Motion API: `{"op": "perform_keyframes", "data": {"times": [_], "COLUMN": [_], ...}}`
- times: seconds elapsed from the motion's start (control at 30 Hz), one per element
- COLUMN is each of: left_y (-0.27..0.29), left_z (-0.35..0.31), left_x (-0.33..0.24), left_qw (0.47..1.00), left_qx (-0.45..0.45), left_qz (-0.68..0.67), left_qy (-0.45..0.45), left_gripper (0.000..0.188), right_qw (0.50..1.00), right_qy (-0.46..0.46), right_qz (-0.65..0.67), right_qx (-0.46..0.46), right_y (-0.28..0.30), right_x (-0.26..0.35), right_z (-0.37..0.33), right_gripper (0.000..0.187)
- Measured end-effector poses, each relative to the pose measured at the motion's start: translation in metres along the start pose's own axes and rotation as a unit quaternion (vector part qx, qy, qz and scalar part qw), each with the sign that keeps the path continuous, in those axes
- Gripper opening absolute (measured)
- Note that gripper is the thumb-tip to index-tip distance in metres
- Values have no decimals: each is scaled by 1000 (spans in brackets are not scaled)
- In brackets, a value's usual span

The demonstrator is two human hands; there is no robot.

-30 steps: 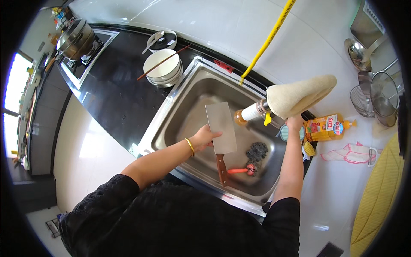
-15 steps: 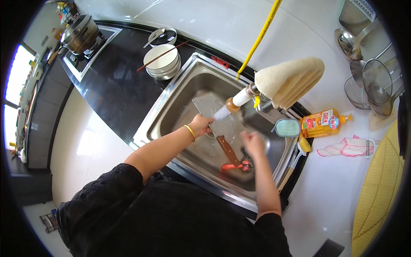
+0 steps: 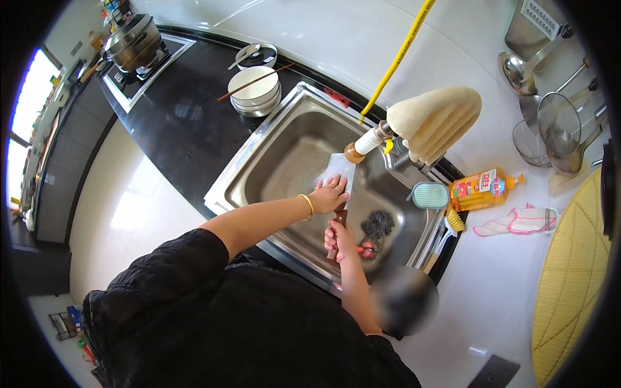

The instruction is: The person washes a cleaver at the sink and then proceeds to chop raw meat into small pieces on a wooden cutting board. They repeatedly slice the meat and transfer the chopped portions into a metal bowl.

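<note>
A cleaver [image 3: 337,169] with a broad steel blade and brown wooden handle is held over the steel sink [image 3: 272,145], under the tap [image 3: 363,143]. My right hand [image 3: 341,238] grips the handle near the sink's front. My left hand [image 3: 330,194], with a gold bangle on the wrist, rests flat on the blade's lower part. Water seems to run over the blade.
A steel scouring pad [image 3: 377,224] lies in the sink. On the rim sit a teal sponge [image 3: 429,194], an orange detergent bottle [image 3: 482,189] and a brush [image 3: 447,229]. Stacked bowls with chopsticks [image 3: 255,90] stand on the black counter; a pot [image 3: 134,40] is on the stove.
My right hand came down from the tap and took the cleaver's handle. The cleaver has turned so its blade sits under the tap, with my left hand on it.
</note>
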State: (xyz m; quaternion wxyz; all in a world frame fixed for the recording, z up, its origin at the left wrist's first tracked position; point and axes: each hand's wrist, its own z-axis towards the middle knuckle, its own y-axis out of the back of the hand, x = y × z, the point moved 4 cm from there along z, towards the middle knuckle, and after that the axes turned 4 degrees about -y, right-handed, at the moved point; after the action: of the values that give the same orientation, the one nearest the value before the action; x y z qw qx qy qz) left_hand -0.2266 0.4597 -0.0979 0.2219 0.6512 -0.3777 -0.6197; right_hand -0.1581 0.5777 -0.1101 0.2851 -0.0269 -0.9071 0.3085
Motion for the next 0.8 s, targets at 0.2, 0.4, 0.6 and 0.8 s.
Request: {"op": "perform_keyframes", "data": {"times": [0.2,0.4,0.6,0.8], "left_y": [26,11,12,19], "left_z": [22,19,-1,19], "left_x": [45,56,42,79], "left_qw": [989,986,988,929], "left_qx": [67,145,122,28], "left_qz": [97,67,69,-319], "left_qy": [85,53,-61,185], "left_gripper": [59,60,56,39], "right_qw": [994,992,995,983], "right_qy": [-70,-87,-88,59], "right_qz": [20,28,-35,-53], "right_qx": [77,84,24,-166], "right_y": [-3,-11,-11,9], "right_x": [-3,-7,-8,9], "right_z": [-36,-30,-41,-86], "right_gripper": [9,12,14,14]}}
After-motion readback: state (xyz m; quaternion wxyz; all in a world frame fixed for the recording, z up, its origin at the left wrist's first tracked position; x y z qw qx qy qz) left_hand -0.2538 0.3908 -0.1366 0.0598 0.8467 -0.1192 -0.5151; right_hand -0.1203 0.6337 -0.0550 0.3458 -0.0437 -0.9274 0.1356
